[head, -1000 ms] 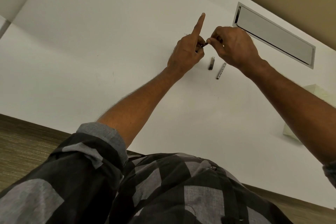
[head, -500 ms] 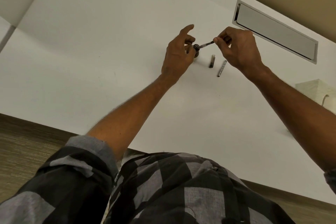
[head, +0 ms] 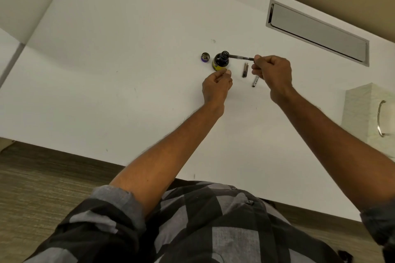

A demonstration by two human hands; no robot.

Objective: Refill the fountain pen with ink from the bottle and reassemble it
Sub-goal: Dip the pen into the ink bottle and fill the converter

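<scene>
An open ink bottle (head: pixel 221 62) with a yellow label stands on the white table (head: pixel 128 70). Its purple-rimmed cap (head: pixel 205 57) lies just to its left. My right hand (head: pixel 272 71) pinches the rear end of a thin pen part (head: pixel 240 56), whose front end rests in the bottle's mouth. My left hand (head: pixel 217 87) sits just in front of the bottle, fingers curled, thumb near the bottle's base; whether it touches the bottle I cannot tell. A dark pen piece (head: pixel 245 70) and a silver pen piece (head: pixel 255 81) lie on the table between my hands.
A metal cable hatch (head: pixel 318 32) is set into the table at the back right. A pale box with a metal handle (head: pixel 372 111) stands at the right edge. The table's front edge runs above my plaid shirt.
My left hand came off the bottle and drew back toward me, uncovering the bottle and cap. My right hand keeps the pen part at the bottle's mouth. The camera tilted.
</scene>
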